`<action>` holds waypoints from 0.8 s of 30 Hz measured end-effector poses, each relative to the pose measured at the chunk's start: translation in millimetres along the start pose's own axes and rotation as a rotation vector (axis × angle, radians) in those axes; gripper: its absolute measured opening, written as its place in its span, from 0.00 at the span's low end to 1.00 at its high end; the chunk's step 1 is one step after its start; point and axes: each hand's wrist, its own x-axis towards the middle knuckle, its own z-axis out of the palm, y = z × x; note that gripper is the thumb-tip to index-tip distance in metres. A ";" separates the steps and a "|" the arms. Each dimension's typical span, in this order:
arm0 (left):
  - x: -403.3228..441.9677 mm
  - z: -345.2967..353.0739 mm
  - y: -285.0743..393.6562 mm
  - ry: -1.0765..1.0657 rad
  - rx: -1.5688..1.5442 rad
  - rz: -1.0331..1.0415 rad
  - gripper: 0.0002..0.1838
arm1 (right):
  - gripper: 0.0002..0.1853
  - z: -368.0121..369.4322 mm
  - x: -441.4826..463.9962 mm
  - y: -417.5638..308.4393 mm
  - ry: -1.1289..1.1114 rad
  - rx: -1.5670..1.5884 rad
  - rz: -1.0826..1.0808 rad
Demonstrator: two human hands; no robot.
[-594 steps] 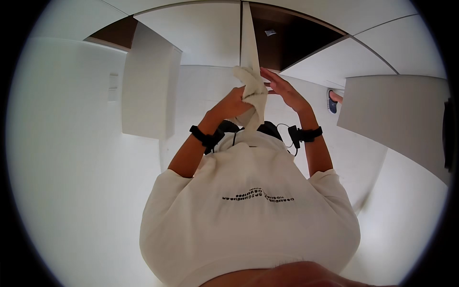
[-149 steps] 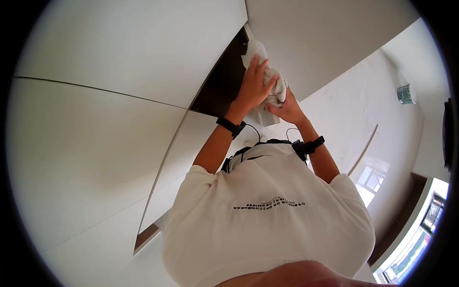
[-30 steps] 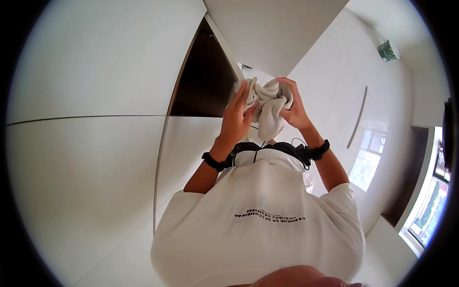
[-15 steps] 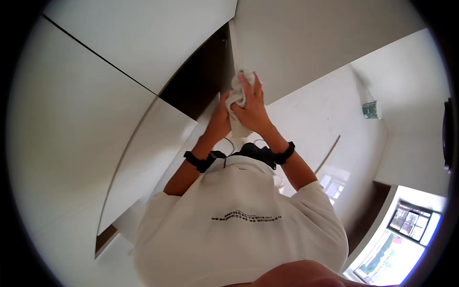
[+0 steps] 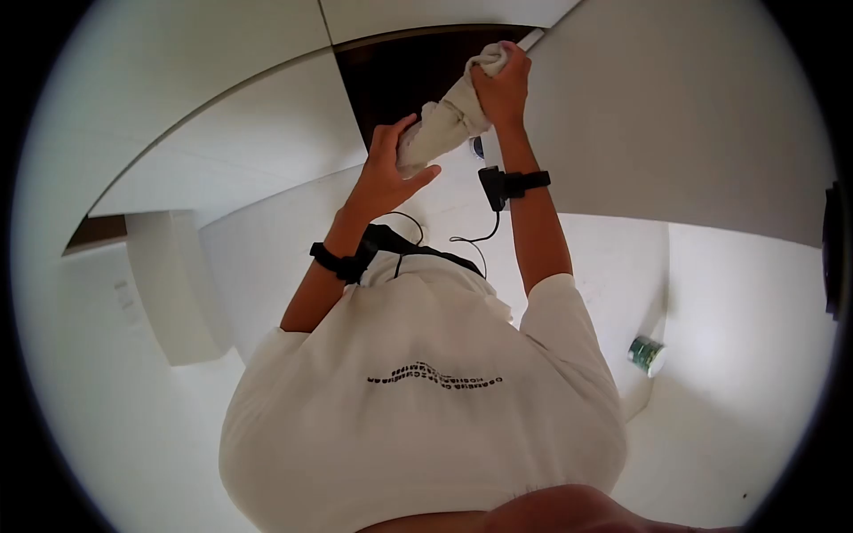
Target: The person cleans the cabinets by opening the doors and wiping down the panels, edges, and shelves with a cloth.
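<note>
A cream-white cloth (image 5: 449,120), bunched and twisted lengthwise, stretches slantwise between my hands in front of a dark cabinet opening. My right hand (image 5: 505,84) is closed around its upper end, with a fold bulging over the fingers. Beside the lower end, my left hand (image 5: 386,173) has its thumb and fingers spread apart. Whether those fingers touch the cloth is hard to tell. Each wrist wears a black strap, and a thin cable runs from the device on the right one.
White cabinet panels (image 5: 275,124) border the dark opening (image 5: 391,75) at the upper left. A broad pale panel (image 5: 675,133) stands at the right. On the light floor, a green-and-white bucket (image 5: 646,355) sits at the lower right.
My view has turned. My hands, earlier close together on the bunched cloth, have moved apart. The right one has gone up with the cloth's upper end; the left has opened near the lower end.
</note>
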 end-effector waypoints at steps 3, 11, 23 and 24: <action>-1.7 -17.1 -17.6 -0.021 0.136 -0.103 0.38 | 0.35 25.0 29.5 29.0 0.010 0.052 0.081; 11.8 -20.4 14.5 0.236 0.120 -0.180 0.27 | 0.22 11.6 44.1 1.7 -0.181 -0.224 -0.048; -1.1 -25.8 15.5 0.326 0.381 -0.126 0.24 | 0.18 5.7 -25.9 -51.5 -0.274 -0.101 -0.290; -3.1 -25.1 14.9 0.325 0.389 -0.131 0.24 | 0.18 6.2 -14.3 -41.3 -0.248 -0.126 -0.271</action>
